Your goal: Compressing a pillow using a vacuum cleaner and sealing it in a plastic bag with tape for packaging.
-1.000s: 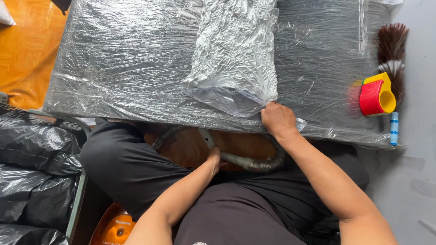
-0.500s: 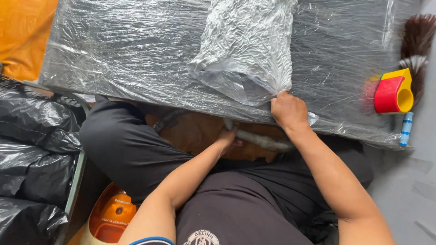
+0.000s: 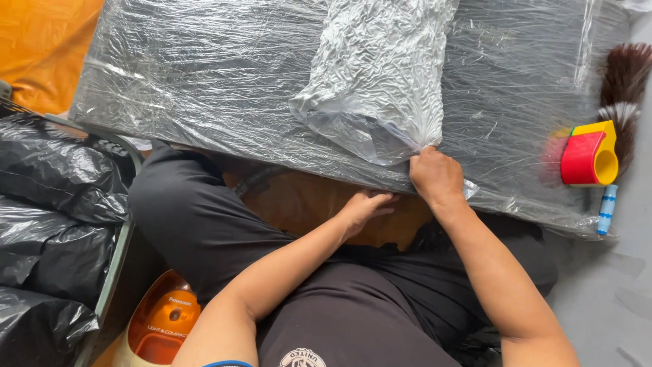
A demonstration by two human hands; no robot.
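From the head camera, looking straight down, a wide bench [image 3: 204, 88] wrapped in clear plastic film fills the upper part of the picture, and a crumpled clear plastic bag [image 3: 380, 75] lies on it. The bag's long axis runs away from the person, from its loose mouth at the near edge of the bench up toward the far side. The right hand [image 3: 436, 178] sits at that near edge, fingers pressed together and pinching the bag's gathered corner, so the bag stretches directly ahead of this hand and slightly to its left. The left hand [image 3: 363, 207] is lower, below the bench edge and over the lap, its fingers curled loosely around something brownish that cannot be made out; it does not touch the bag. The right hand is clearly the nearer of the two to the bag. Off to the right on the bench rest a red and yellow tape dispenser [image 3: 589, 156], a feather duster [image 3: 625, 78] and a small blue and white tube [image 3: 606, 209]. At the left stand black plastic sacks [image 3: 47, 224], with an orange vacuum cleaner [image 3: 161, 325] beside the person's leg.
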